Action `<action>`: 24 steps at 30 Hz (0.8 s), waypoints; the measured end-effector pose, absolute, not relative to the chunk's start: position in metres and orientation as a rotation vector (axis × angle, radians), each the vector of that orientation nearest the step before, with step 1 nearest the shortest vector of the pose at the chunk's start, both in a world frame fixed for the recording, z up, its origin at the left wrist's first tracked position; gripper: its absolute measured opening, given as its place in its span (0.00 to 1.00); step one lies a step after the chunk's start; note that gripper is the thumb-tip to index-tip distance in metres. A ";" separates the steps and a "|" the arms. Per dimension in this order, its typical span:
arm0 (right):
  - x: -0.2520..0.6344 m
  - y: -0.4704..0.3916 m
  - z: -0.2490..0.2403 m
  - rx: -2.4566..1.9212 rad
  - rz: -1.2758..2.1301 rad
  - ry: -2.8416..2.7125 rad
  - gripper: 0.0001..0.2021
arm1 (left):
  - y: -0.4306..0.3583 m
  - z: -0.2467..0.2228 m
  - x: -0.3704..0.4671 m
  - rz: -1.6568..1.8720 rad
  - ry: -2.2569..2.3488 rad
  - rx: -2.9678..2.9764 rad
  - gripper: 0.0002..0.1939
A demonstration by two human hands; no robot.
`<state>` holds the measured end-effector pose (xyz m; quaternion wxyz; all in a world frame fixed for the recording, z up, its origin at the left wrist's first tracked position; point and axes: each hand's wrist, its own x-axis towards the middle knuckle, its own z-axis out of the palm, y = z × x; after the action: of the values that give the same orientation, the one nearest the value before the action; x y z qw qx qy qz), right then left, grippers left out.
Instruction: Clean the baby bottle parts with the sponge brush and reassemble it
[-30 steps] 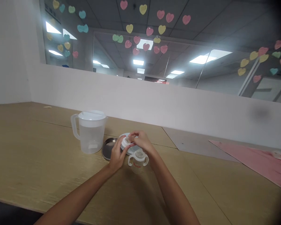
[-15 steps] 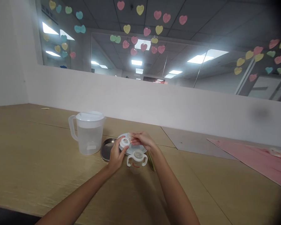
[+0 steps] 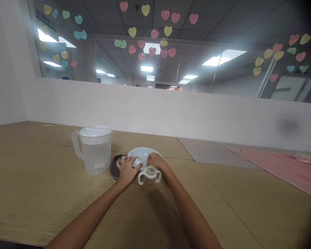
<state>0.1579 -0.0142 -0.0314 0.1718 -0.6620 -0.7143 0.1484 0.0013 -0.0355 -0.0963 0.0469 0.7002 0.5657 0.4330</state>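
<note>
My left hand (image 3: 128, 170) is closed around a white bottle collar (image 3: 137, 162), at the left side of a pale plate (image 3: 140, 150). Over that plate, my right hand (image 3: 156, 161) has its fingers pinched together and pointing down; what they hold, if anything, is too small to make out. Just in front of both hands stands a clear baby bottle (image 3: 149, 185), upright and uncapped, with two white side handles and red print. A shallow metal tray (image 3: 114, 172) lies beside the plate, partly behind my left hand.
A lidded translucent pitcher (image 3: 96, 157) stands to the left on the brown tabletop (image 3: 54, 186). Farther right lie a grey mat (image 3: 209, 154) and a pink sheet (image 3: 277, 166). A white wall with a window above it closes off the back.
My right hand has moved away from the collar and down over the plate, its fingers now drawn together. My left hand has lowered and tipped the collar.
</note>
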 end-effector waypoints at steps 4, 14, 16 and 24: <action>0.160 -0.014 -0.034 -1.888 0.460 -2.057 0.07 | -0.036 -0.096 0.002 1.262 1.748 2.198 0.17; 0.161 -0.009 -0.031 -1.849 0.438 -2.027 0.05 | -0.032 -0.093 -0.008 1.423 1.842 2.260 0.15; 0.164 -0.008 -0.025 -1.813 0.397 -1.986 0.06 | -0.030 -0.087 -0.023 1.661 1.878 2.206 0.17; 0.207 -0.027 -0.014 -1.658 0.293 -1.742 0.16 | -0.016 -0.079 -0.123 2.623 1.829 1.548 0.19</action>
<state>0.2073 -0.0267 -0.0142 0.3518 -0.6405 -0.6731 0.1133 -0.1225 -0.0158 -0.0795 -0.2038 0.4266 0.5040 0.7228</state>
